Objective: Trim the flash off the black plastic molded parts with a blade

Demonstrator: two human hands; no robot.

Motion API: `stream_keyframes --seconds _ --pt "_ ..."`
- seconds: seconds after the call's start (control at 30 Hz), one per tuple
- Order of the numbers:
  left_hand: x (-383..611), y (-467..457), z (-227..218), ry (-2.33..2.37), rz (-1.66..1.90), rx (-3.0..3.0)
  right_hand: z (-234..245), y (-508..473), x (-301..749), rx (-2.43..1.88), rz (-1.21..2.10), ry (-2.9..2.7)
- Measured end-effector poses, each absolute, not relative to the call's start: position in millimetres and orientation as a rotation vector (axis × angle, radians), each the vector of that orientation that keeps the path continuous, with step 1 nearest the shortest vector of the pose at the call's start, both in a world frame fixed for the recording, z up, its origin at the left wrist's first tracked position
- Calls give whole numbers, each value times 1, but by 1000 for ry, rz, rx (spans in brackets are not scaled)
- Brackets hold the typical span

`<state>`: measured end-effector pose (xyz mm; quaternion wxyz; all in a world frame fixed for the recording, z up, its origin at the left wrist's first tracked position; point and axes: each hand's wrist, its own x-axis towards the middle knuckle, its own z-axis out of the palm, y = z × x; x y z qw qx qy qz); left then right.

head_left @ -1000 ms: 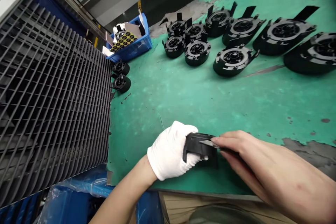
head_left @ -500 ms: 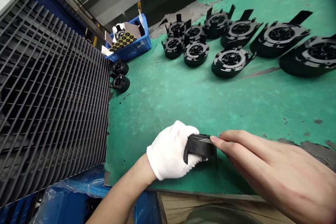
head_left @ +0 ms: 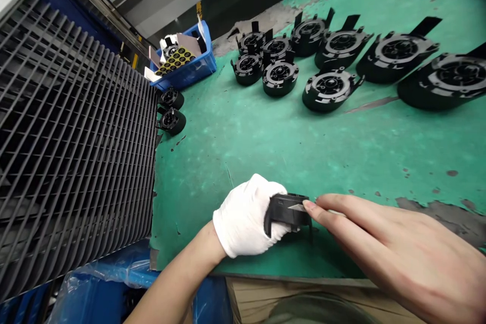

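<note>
In a white glove, my left hand is closed around a black plastic housing, held on edge just above the green mat. My bare right hand pinches a small, pointed metal blade between thumb and fingers. Its tip lies against the side wall of the housing, a little below the upper rim. The rest of the blade, and any handle, is hidden by my fingers. The far face of the housing is out of sight.
Several round black housings with silver-grey rings stand across the back of the green mat. Two black ones sit at its left edge. A blue bin holds a sticker sheet and parts. A grey slatted rack rises at left.
The blade has shifted slightly down the housing's side wall, and its pointed tip shows more clearly. My left hand keeps the same hold. The whole view has moved a little.
</note>
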<state>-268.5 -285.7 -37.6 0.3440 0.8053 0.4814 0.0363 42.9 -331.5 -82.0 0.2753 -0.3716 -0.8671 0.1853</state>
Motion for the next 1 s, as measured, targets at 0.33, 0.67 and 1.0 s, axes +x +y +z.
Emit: stream_keyframes --seconds 0.33,0.67,1.0 --pt "-269 -283 -39 1247 79 2096 -68 -321 36 -997 518 -2337" --pt "-265 -281 -34 1222 63 2041 -81 -327 44 -980 413 -2407" --pt "-268 -283 -42 1208 104 2095 -85 -350 47 -894 351 -2442"
